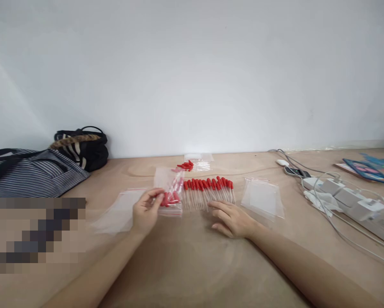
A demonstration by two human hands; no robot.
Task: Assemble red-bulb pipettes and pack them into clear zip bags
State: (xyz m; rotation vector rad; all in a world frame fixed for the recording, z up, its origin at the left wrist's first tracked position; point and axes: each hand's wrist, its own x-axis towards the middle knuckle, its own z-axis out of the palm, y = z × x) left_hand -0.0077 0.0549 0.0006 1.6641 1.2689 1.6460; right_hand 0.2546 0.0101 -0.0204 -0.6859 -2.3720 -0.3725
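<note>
My left hand [147, 209] pinches the edge of a clear zip bag [175, 211]. Inside that bag are several red-topped droppers, their red ends low near my fingers. Directly right of it, a row of clear droppers with red bulbs [207, 185] lies side by side, tips toward me. My right hand [230, 218] rests at the lower ends of this row, fingers stretched out and thumb apart. Its index fingertip is at the dropper tips; whether it touches one I cannot tell.
Flat clear bags lie in a left pile [123, 209] and a right pile [263, 199]. Behind the row are small red pieces [187, 165] and clear tubes [202, 165]. A power strip [355, 203] with cables occupies the right; a striped bag [39, 171] and black bag [93, 149] stand left.
</note>
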